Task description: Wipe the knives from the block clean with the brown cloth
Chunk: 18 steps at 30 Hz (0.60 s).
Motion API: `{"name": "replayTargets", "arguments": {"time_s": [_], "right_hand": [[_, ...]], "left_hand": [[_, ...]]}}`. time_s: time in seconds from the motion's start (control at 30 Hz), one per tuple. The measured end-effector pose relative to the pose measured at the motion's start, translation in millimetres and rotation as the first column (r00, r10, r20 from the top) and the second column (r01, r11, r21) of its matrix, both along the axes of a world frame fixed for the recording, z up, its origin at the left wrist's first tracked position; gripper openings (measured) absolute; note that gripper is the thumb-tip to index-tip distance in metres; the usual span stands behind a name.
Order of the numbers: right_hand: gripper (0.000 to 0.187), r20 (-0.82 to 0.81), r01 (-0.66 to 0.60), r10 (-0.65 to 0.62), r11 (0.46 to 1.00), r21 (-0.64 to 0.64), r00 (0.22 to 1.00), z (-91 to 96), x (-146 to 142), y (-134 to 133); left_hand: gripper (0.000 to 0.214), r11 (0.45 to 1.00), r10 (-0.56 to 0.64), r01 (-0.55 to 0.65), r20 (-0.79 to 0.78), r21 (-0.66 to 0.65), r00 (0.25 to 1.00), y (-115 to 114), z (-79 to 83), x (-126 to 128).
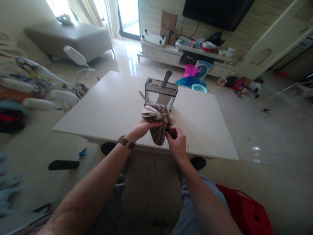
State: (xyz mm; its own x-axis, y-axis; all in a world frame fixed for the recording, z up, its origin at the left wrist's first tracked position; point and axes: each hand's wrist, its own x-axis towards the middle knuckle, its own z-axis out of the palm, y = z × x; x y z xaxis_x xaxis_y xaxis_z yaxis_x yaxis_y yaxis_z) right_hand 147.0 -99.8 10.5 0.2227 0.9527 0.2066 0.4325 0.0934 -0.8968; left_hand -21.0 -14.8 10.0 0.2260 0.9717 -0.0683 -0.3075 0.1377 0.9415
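- Cloth [158,134], brown and whitish, bunched up, mid-frame, held above the near edge of the white table [202,125].
- Left hand [144,126]: gripping cloth from its left side, thumb laid across it, other fingers mostly hidden. Brown-strap watch [126,142] on that wrist.
- Right hand [178,142]: thumb and fingers pinching a dark item [173,133] at the cloth's right side; mostly covered, can't tell what it is.
- Knife block [161,84] on table, just above centre of frame, behind cloth; black handle [167,78] sticks up from its top.
- Pink basket [190,70], blue plastic bag [187,80] and pale blue basket [199,87]: past the table's far edge, upper right of centre.
- TV [217,12] on wall, top right.
- Red bag [246,210], lower right corner area.
- Grey bench [70,37], upper left.
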Motion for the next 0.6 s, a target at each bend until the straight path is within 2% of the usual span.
{"name": "replayTargets", "arguments": {"time_s": [0.17, 0.3, 0.47, 0.6], "right_hand": [[0.016, 0.025, 0.010, -0.010, 1.000, 0.023, 1.000, 0.9, 3, 0], [0.019, -0.007, 0.000, 0.000, 0.999, 0.032, 1.000, 0.5, 4, 0], [0.023, -0.070, -0.037, 0.038, 0.999, 0.015, 0.997, 4.1, 3, 0], [0.028, -0.048, -0.057, 0.055, 0.998, -0.036, 0.997, 7.0, 1, -2]], "left_hand": [[0.065, 0.999, 0.000, 0.002, 0.030, -0.052, 1.000, -6, 3.9, 13], [0.063, 0.994, 0.081, -0.079, 0.021, -0.076, 0.996, -7, 8.8, 17], [0.059, 0.989, 0.146, -0.146, -0.016, -0.038, 0.989, -7, 11.5, 13], [0.059, 0.979, 0.205, -0.205, 0.001, 0.009, 0.979, 0, 7.2, 2]]}}
